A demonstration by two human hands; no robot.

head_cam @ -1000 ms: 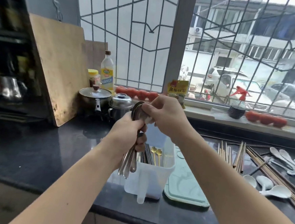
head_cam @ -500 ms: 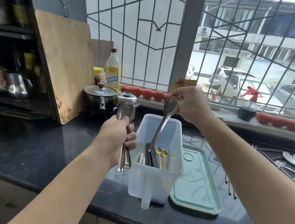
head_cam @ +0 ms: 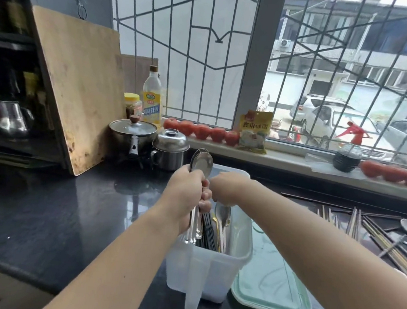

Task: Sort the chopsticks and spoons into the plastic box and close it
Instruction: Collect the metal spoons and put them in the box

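Steel spoons (head_cam: 201, 165) stay bunched in the left hand (head_cam: 187, 191) over the plastic box (head_cam: 236, 249) near the bench's front edge, the right hand (head_cam: 226, 189) lowering one spoon (head_cam: 223, 213) inside; release next.

I count one plastic box (head_cam: 212, 272), one green lid (head_cam: 272, 289), two lidded pots (head_cam: 136, 134), five tomatoes (head_cam: 202, 131) left on the sill, three at right.
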